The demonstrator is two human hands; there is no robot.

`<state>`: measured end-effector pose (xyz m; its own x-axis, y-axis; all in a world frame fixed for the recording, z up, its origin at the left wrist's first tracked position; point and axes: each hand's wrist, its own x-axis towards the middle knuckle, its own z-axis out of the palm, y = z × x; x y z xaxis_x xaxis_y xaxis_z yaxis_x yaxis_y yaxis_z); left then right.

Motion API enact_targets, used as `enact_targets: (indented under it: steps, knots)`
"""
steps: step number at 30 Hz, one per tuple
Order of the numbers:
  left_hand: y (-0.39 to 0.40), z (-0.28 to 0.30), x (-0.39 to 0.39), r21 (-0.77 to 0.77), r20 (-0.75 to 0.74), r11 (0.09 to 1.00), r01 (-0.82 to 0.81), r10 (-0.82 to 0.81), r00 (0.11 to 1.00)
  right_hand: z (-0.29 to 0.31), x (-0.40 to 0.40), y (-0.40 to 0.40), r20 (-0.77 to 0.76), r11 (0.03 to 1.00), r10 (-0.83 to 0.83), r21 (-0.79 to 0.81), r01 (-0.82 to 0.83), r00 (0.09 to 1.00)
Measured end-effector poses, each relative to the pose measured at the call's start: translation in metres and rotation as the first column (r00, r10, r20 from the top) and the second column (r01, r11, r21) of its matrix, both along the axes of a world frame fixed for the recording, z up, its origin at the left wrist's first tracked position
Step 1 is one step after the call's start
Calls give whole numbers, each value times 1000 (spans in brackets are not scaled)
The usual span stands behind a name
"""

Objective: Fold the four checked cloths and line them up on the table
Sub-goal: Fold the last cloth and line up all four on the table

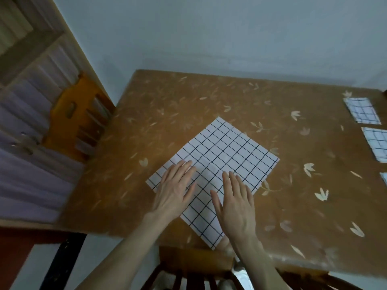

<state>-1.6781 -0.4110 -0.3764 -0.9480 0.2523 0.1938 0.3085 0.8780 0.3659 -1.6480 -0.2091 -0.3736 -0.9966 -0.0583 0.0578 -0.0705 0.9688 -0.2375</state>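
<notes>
Cloth under my hands: a white cloth (222, 162) with a thin dark check lies flat on the worktop (209, 97), turned so its corners point away from me, toward me and out to both sides; its nearest corner reaches the worktop's near edge.
My left hand (176, 191): palm down on the left part of that cloth, fingers (186, 166) straight and together, pressing flat, grasping nothing.
My right hand (236, 204): palm down just right of the left hand, on the near middle of the same cloth, fingers (232, 178) straight, thumb spread toward the left hand, also grasping nothing.
Folded cloth, far: a small folded checked cloth (362, 110) lies well to the right of the open cloth, near the worktop's right edge.
Folded cloth, middle: a second folded checked cloth (377, 143) lies just nearer me than the first, apart from it, cut by the picture's edge.
Third piece: a sliver of pale cloth (384, 177) shows nearer still along that same right side; too little shows to tell its fold.
Worktop cover: brown, printed with pale leaf sprigs all around the open cloth.
Around: a wooden chair (77, 116) stands left of the open cloth, against a pale curtain (31, 164); another chair's back (194, 266) sits below the cloth's near corner, at the worktop's edge. A plain pale wall (209, 28) rises beyond the cloth.
In the way: nothing lies between the open cloth and the folded ones except bare patterned cover.
Writing: none that I can read.
</notes>
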Motion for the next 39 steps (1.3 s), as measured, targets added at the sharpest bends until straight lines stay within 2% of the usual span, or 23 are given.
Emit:
enact_targets:
  steps: [4,8,11,18,22,28,31,33,36,39]
  knots:
    - [-17,-61,-43,-28,90,996,82,-79,993,-55,-20,-14,81,993,-108,48,104,991]
    - [-35,-111,-59,-188,270,960,208,-153,951,-91,-32,-22,201,990,-139,55,131,970]
    - [-44,-130,-55,-245,326,931,271,-185,927,-105,-32,-30,234,987,-163,43,157,958]
    - [-44,-131,-40,-229,301,959,165,-92,949,-123,-41,-26,259,996,-90,11,90,962]
    - [-41,-123,-24,-229,215,967,113,-63,975,-118,-55,-6,261,1000,27,3,-29,965]
    - [-33,-120,12,-186,190,979,83,-47,981,-118,-61,21,295,979,191,18,-205,936]
    - [-35,-120,16,-161,113,982,103,-85,990,-120,-53,31,261,974,219,-3,-226,940]
    - [-36,-116,7,-166,70,984,65,-54,996,-118,-54,36,235,966,252,-5,-258,939]
    - [-38,-108,-23,-168,71,986,-23,36,997,-112,-63,41,167,961,275,-21,-275,947]
    - [-40,-105,-56,-191,88,982,-2,19,996,-107,-83,48,50,975,223,-16,-223,973]
